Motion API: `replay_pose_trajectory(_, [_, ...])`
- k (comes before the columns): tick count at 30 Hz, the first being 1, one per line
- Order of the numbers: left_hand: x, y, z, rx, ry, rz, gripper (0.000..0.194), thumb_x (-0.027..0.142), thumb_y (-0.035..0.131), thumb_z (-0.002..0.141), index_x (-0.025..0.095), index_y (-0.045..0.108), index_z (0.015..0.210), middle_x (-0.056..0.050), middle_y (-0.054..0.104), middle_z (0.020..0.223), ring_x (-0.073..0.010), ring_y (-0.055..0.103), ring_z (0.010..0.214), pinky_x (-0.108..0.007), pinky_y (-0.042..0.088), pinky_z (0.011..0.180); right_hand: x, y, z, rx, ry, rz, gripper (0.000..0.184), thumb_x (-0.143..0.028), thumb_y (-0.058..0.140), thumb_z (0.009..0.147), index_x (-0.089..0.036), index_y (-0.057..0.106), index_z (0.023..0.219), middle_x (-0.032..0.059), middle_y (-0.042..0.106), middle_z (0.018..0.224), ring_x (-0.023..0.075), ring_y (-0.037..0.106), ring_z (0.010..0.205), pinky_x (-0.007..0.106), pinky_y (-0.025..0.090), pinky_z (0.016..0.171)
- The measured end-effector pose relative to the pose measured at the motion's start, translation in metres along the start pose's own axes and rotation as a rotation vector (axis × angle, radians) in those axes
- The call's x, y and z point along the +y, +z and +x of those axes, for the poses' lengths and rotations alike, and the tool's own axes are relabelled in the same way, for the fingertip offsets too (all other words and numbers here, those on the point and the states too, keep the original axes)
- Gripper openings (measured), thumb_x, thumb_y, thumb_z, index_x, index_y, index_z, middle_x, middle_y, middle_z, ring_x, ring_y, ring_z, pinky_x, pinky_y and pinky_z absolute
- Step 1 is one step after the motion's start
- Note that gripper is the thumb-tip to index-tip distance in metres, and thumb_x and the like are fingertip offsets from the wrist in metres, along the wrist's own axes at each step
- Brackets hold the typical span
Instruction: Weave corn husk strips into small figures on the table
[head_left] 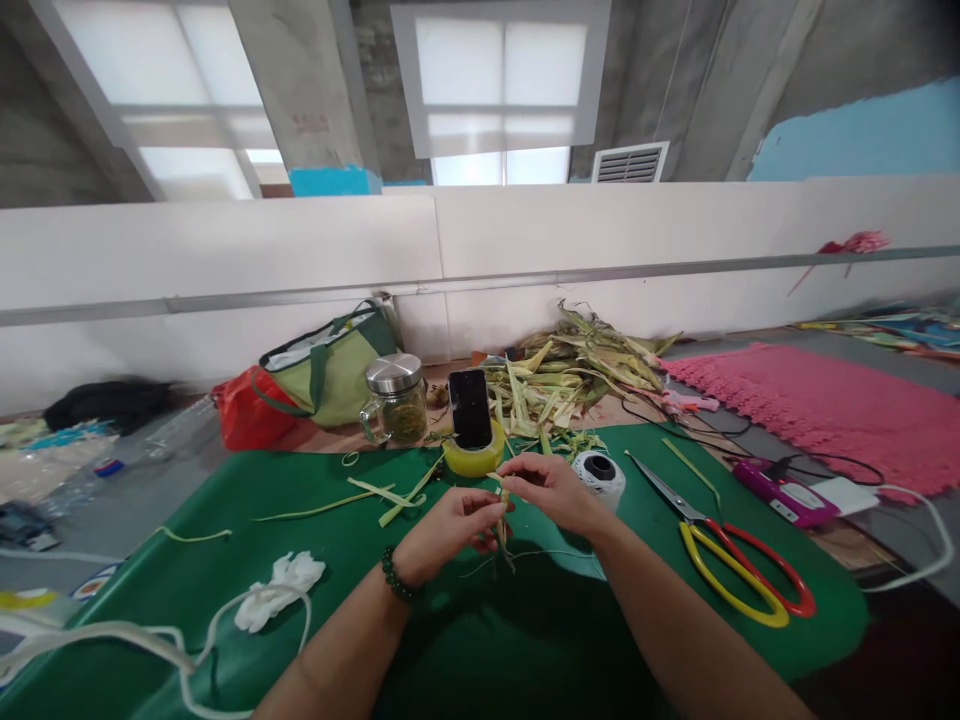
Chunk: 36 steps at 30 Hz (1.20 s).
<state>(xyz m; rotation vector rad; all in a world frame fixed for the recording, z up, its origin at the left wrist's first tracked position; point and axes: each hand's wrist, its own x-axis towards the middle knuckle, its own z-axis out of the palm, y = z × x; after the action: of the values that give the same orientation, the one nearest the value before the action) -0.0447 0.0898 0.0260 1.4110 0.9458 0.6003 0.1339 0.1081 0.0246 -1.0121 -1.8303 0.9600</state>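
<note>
Over the green mat [337, 590], my left hand [461, 525] pinches a small bundle of corn husk strips [503, 530] between thumb and fingers. The loose lower ends of the bundle hang below the fingers. Closed on the upper end of the same bundle is my right hand [551, 490], its fingertips partly hiding it. A thin pale thread [547, 553] trails across the mat under my hands. Beside my right hand stands a white spool [609, 490] with a dark core. Just beyond my hands, a phone [470, 405] leans upright in a yellow tape roll [474, 455].
Large scissors [724, 550] lie at right, near a purple power strip [784, 492] with cables. A husk pile [585, 365], glass jar [397, 405] and green bag [330, 370] stand at the back. Crumpled tissue [281, 592] and a white cable [150, 640] lie at left.
</note>
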Motion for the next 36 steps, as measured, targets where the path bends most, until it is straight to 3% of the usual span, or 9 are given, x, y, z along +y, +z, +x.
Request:
replay_pose_trajectory(6, [-0.004, 0.0, 0.002, -0.122, -0.039, 0.09, 0.031, 0.042, 0.071, 0.063, 0.012, 0.066, 0.071, -0.002, 0.061, 0.059, -0.0081, 0.047, 0.047, -0.021, 0.036, 0.047, 0.006, 0.005, 0.001, 0.088, 0.001, 0.057, 0.021, -0.036, 0.062, 0.075, -0.017, 0.069, 0.083, 0.0043, 0.068, 0.078, 0.0149, 0.06, 0.069, 0.027, 0.048, 0.063])
replay_pose_trajectory(9, [-0.005, 0.0, 0.002, -0.186, -0.051, 0.192, 0.028, 0.03, 0.074, 0.058, 0.013, 0.068, 0.078, -0.001, 0.063, 0.062, -0.0106, 0.05, 0.051, -0.022, 0.039, 0.049, 0.009, 0.008, 0.003, 0.102, 0.014, 0.085, 0.021, -0.035, 0.063, 0.074, -0.017, 0.067, 0.082, 0.0033, 0.067, 0.074, 0.014, 0.059, 0.066, 0.026, 0.047, 0.061])
replay_pose_trajectory(12, [-0.002, -0.004, 0.002, -0.097, 0.054, 0.267, 0.029, 0.031, 0.074, 0.06, 0.013, 0.07, 0.083, -0.003, 0.065, 0.073, -0.0119, 0.052, 0.061, -0.022, 0.04, 0.055, 0.012, 0.008, 0.005, 0.148, 0.045, 0.149, 0.024, -0.038, 0.066, 0.071, -0.016, 0.064, 0.082, 0.0009, 0.063, 0.067, 0.0125, 0.056, 0.061, 0.026, 0.046, 0.058])
replay_pose_trajectory(17, [0.001, -0.003, 0.004, 0.122, 0.101, 0.004, 0.035, 0.044, 0.072, 0.062, 0.011, 0.067, 0.073, 0.001, 0.056, 0.064, -0.009, 0.045, 0.057, -0.022, 0.04, 0.055, 0.014, 0.014, 0.007, 0.145, 0.07, 0.273, 0.03, -0.042, 0.071, 0.064, -0.016, 0.06, 0.073, -0.0012, 0.059, 0.062, 0.0103, 0.052, 0.055, 0.025, 0.044, 0.055])
replay_pose_trajectory(20, [0.0, 0.001, 0.005, 0.126, 0.12, -0.09, 0.037, 0.045, 0.077, 0.055, 0.011, 0.062, 0.062, 0.003, 0.05, 0.057, -0.0083, 0.045, 0.055, -0.023, 0.042, 0.058, 0.014, 0.017, 0.006, 0.128, 0.072, 0.343, 0.035, -0.049, 0.069, 0.066, -0.016, 0.059, 0.07, -0.0025, 0.055, 0.059, 0.0096, 0.05, 0.053, 0.024, 0.043, 0.053])
replay_pose_trajectory(24, [-0.001, 0.0, 0.006, 0.156, 0.111, -0.119, 0.043, 0.049, 0.077, 0.054, 0.01, 0.066, 0.069, 0.001, 0.054, 0.06, -0.0076, 0.045, 0.054, -0.023, 0.041, 0.056, 0.014, 0.015, 0.004, 0.081, 0.117, 0.435, 0.041, -0.056, 0.058, 0.074, -0.015, 0.061, 0.078, 0.0004, 0.06, 0.066, 0.0107, 0.054, 0.058, 0.025, 0.045, 0.057])
replay_pose_trajectory(28, [-0.004, -0.004, 0.008, 0.204, 0.113, -0.121, 0.044, 0.049, 0.077, 0.054, 0.01, 0.065, 0.07, 0.001, 0.053, 0.059, -0.0079, 0.044, 0.054, -0.023, 0.04, 0.056, 0.02, 0.018, 0.004, 0.001, 0.147, 0.414, 0.037, -0.044, 0.074, 0.062, -0.015, 0.061, 0.081, 0.0019, 0.064, 0.074, 0.0131, 0.057, 0.065, 0.027, 0.046, 0.063])
replay_pose_trajectory(31, [-0.007, -0.005, 0.01, 0.222, 0.147, -0.073, 0.042, 0.048, 0.073, 0.059, 0.01, 0.064, 0.073, 0.0, 0.053, 0.062, -0.0091, 0.044, 0.056, -0.024, 0.04, 0.056, 0.024, 0.023, 0.005, -0.01, 0.155, 0.424, 0.036, -0.039, 0.077, 0.059, -0.015, 0.061, 0.079, 0.0025, 0.064, 0.075, 0.0137, 0.057, 0.067, 0.028, 0.046, 0.065])
replay_pose_trajectory(36, [-0.004, -0.001, 0.008, 0.241, 0.21, 0.143, 0.026, 0.037, 0.063, 0.071, 0.011, 0.063, 0.073, 0.0, 0.053, 0.064, -0.0103, 0.043, 0.057, -0.023, 0.037, 0.053, 0.022, 0.023, 0.006, 0.076, 0.176, 0.451, 0.033, -0.045, 0.072, 0.064, -0.015, 0.063, 0.075, -0.003, 0.056, 0.061, 0.0074, 0.047, 0.053, 0.022, 0.039, 0.052])
